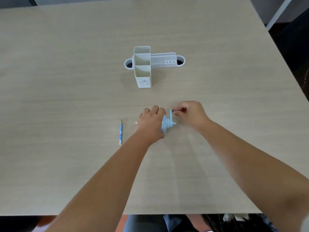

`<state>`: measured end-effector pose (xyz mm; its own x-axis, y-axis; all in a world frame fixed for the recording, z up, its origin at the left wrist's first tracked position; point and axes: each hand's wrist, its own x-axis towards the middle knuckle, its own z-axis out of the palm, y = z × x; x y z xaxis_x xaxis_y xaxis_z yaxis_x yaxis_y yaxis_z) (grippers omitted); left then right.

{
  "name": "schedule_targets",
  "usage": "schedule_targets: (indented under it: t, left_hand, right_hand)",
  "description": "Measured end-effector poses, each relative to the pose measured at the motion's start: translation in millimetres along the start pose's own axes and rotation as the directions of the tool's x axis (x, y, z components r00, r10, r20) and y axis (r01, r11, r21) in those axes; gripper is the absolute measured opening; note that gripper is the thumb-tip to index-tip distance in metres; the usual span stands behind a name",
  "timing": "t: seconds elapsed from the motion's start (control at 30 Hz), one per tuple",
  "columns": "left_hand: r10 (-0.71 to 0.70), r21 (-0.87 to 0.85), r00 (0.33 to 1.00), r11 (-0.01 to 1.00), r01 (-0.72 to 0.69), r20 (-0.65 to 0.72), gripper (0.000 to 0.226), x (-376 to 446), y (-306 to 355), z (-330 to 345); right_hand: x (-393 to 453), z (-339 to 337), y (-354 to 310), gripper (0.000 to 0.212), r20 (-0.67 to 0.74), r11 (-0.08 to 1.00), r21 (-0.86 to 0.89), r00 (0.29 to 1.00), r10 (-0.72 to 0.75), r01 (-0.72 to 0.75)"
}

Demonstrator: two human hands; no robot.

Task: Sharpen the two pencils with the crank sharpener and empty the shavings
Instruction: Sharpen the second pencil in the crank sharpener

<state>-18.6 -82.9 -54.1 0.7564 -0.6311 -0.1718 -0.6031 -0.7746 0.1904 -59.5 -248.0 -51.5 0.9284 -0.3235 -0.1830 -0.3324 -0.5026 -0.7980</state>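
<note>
1. Light blue crank sharpener lying on its side just below and right of frame centre, on the pale wood-grain surface, crank end pointing right.
2. Mostly covered by the left hand, laid over the sharpener's body from the lower left, fingers curled down around it; grip closed on the sharpener.
3. Crank handle sticking up at the sharpener's right end, its small dark knob pinched between thumb and fingertips of the right hand; grip pressed together on that knob.
4. Small white tip poking out past the left edge of the left hand; cannot tell whether this is the end of a pencil in the sharpener.
5. Blue patterned pencil lying loose left of the left hand, near but apart from it, roughly vertical in the frame, dark point toward the top.
6. White desk organiser standing well above the hands, at upper centre: tall divided compartments in front, a lower tray running off to the right behind, rounded ends at both sides.
7. Both bare forearms reaching in from the bottom edge, left from lower left, right from lower right.
8. Dark floor and a white frame leg at the upper right corner, beyond the surface's edge.
</note>
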Motion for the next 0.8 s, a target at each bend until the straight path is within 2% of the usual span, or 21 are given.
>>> schedule_targets:
  t: [0.13,0.37,0.43,0.5,0.57,0.67,0.73,0.8]
  left_hand:
    - [-0.018,-0.018,1.000,1.000,0.018,-0.013,0.068,0,0,1]
    - [-0.014,0.003,1.000,1.000,0.014,-0.007,0.071,-2,3,-1]
    - [0.000,-0.024,1.000,1.000,0.001,0.001,0.084,-4,1,-1]
    - [0.043,-0.081,0.999,0.996,-0.044,-0.014,0.108,-10,-2,-5]
    - [0.027,-0.211,0.996,0.976,-0.045,-0.089,0.114,-21,-5,-15]
    - [-0.120,-0.364,0.967,0.931,0.030,-0.227,0.080,-39,-27,-30]
    - [-0.212,-0.347,0.934,0.932,0.104,-0.289,0.055,-51,-48,-30]
    - [-0.282,-0.310,0.922,0.930,0.195,-0.265,0.037,-59,-63,-23]
  right_hand:
    - [-15,16,23,0.007,0.138,0.978,-0.209,0.989,0.045,-0.015]
    - [-42,15,30,0.009,0.213,0.988,-0.151,0.977,0.004,0.029]
    - [-41,13,28,0.011,0.234,0.984,-0.171,0.972,-0.002,0.043]
    - [-40,9,27,0.016,0.267,0.978,-0.205,0.964,0.017,0.039]
    - [-40,2,27,0.024,0.260,0.973,-0.231,0.965,0.038,0.024]
    - [-45,-11,16,0.025,0.121,0.989,-0.137,0.992,-0.034,0.051]
    - [-43,-17,0,0.022,-0.001,0.978,-0.099,0.982,-0.186,0.185]
    - [-37,-15,-22,0.024,-0.004,0.949,-0.090,0.953,-0.304,0.303]
